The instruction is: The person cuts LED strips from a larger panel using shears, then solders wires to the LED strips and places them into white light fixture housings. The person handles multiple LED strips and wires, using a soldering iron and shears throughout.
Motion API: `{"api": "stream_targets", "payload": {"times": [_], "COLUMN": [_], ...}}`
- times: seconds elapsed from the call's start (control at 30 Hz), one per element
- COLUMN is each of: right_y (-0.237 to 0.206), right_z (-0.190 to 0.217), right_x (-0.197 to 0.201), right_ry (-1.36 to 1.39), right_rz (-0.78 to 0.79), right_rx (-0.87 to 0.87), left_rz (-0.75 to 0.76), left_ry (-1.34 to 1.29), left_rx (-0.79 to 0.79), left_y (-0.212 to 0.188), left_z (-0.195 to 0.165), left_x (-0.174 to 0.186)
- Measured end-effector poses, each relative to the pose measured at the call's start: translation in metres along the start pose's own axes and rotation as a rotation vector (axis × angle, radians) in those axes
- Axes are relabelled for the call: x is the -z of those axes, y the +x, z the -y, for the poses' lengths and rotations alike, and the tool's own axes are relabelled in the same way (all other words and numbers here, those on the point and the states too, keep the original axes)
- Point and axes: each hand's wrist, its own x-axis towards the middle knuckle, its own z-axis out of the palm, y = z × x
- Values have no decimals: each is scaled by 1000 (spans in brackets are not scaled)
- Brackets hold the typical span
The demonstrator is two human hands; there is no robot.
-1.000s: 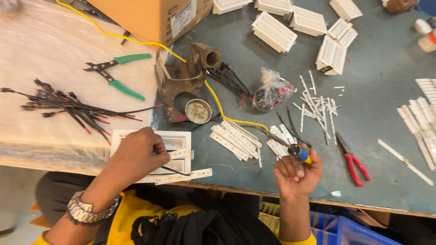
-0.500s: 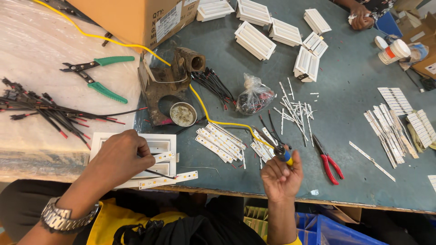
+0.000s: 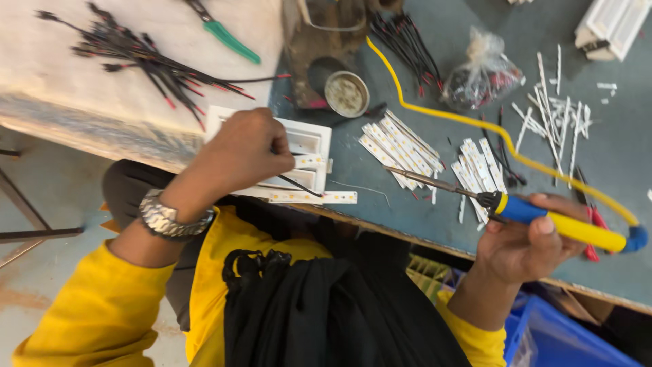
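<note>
Since a moment ago the right hand (image 3: 519,248) has tipped the soldering iron (image 3: 543,217) from nearly upright to lying almost level, its metal tip now pointing left over the blue-grey table (image 3: 380,183) toward the other hand, and the view has drawn in closer to the work. Its fingers are wrapped around the yellow and blue handle, thumb on top, and the yellow cord (image 3: 475,126) runs from the handle's far end up across the table. The left hand (image 3: 248,153), with a metal watch (image 3: 170,217) at the wrist, rests curled on a white plastic housing (image 3: 309,146) at the near edge of the table; its fingers are closed in a pinch around something thin, seemingly the dark wire (image 3: 299,185) that comes out from under the hand, though the grip itself is hidden. A narrow white LED strip (image 3: 312,198) lies just in front of the housing, right at the table's edge, and more such strips (image 3: 401,146) are fanned out between the housing and the iron's tip. Beyond them sit a small round tin (image 3: 346,94), a clear bag of small parts (image 3: 482,71) and a scatter of thin white slivers (image 3: 560,112). On the pale sheet to the left lies a bundle of black and red wires (image 3: 146,61), with green-handled pliers (image 3: 227,37) beside it. The person wears yellow sleeves (image 3: 102,312).
</note>
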Motion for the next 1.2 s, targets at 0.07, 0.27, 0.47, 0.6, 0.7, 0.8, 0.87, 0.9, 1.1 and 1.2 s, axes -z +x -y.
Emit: {"api": "stream_targets", "payload": {"times": [0.07,0.27,0.47,0.6,0.7,0.8,0.87,0.9,1.1,1.2], "right_y": [6,2,-9,-13,-13,-12,-12,-12,-12,-11], "right_z": [4,1,-14,-20,-23,-23,-23,-23,-24,-26], "right_x": [5,31,43,42,41,40,38,37,36,38], "right_ry": [-5,-72,-272,-303,-312,-324,-326,-326,-336,-318], "right_rz": [-22,-22,21,9,76,96,90,85,98,101], "right_rx": [-24,-44,28,6,49,28,10,2,-6,-2], "left_rz": [-21,-19,-1,-4,-4,-6,-10,-11,-5,-5], "left_ry": [-7,-11,21,28,10,9,15,19,12,18], "left_rx": [-54,-96,-59,-71,-64,-67,-70,-72,-67,-73], "left_y": [-1,-5,-6,-6,-7,-7,-7,-7,-7,-7], "left_z": [-1,0,-5,-6,-6,-6,-5,-5,-4,-4], "left_x": [1,1,2,2,2,2,2,2,1,1]}}
